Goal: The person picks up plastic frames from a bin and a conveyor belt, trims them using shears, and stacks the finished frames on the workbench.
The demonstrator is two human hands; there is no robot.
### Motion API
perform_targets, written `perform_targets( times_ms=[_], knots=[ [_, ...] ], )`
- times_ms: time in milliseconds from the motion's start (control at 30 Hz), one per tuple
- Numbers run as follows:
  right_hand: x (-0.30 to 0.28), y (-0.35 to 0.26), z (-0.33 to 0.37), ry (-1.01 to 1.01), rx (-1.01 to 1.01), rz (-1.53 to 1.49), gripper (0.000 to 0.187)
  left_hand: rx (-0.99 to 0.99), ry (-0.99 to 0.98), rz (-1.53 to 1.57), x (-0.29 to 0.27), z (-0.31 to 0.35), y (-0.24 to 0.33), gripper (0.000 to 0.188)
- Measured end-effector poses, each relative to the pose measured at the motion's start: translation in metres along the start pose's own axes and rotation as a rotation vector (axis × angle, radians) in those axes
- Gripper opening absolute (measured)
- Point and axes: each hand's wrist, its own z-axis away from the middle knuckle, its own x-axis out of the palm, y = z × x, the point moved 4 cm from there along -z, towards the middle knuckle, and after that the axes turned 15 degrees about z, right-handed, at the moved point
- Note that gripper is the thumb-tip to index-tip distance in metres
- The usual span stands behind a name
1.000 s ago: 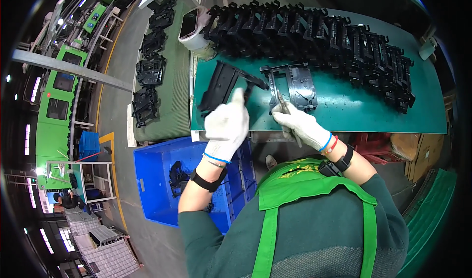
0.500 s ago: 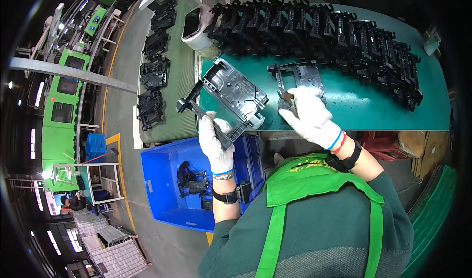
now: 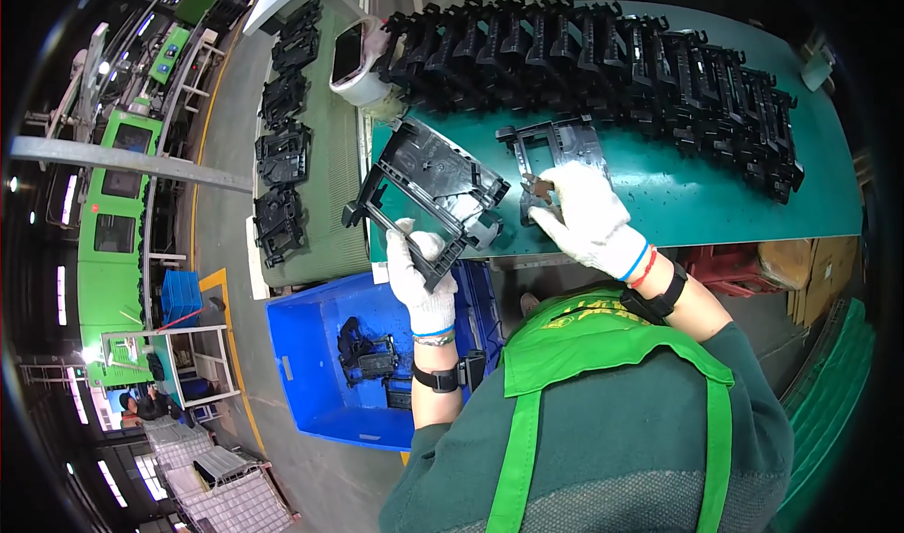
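Note:
My left hand (image 3: 421, 274), in a white knitted glove, is closed on the lower bar of a black plastic frame (image 3: 441, 177). The frame is tilted above the near left corner of the green table, its broad ribbed panel facing up. My right hand (image 3: 586, 215), gloved likewise, pinches a small brown piece (image 3: 540, 189) between thumb and fingers; its exact kind is hard to make out. Just beyond that hand, a second black plastic frame (image 3: 574, 140) lies on the table, partly covered by the glove.
Several black frames stand in a packed row (image 3: 603, 57) along the table's far side. A phone (image 3: 348, 53) rests on a white roll at left. More frames lie on the green conveyor (image 3: 325, 185). Below is a blue bin (image 3: 311, 382) with black parts inside.
The frame in my left hand has turned slightly, its panel now tilted a little differently. My right hand stays by the lying frame with the brown piece. The whole view has shifted slightly.

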Motion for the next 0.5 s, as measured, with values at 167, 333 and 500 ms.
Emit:
perform_targets(
  times_ms=[167,333,500],
  knots=[
    [0.001,0.003,-0.002,0.025,-0.013,-0.010,0.030,-0.040,0.054,0.071,0.008,0.000,-0.009,0.033],
    [0.003,0.004,-0.004,0.073,-0.027,0.015,0.030,-0.131,0.115,0.152,0.026,0.009,-0.017,0.034],
    [0.005,0.009,-0.004,0.181,-0.062,0.012,0.030,-0.151,0.266,0.163,0.053,0.017,-0.020,0.033]
  ],
)
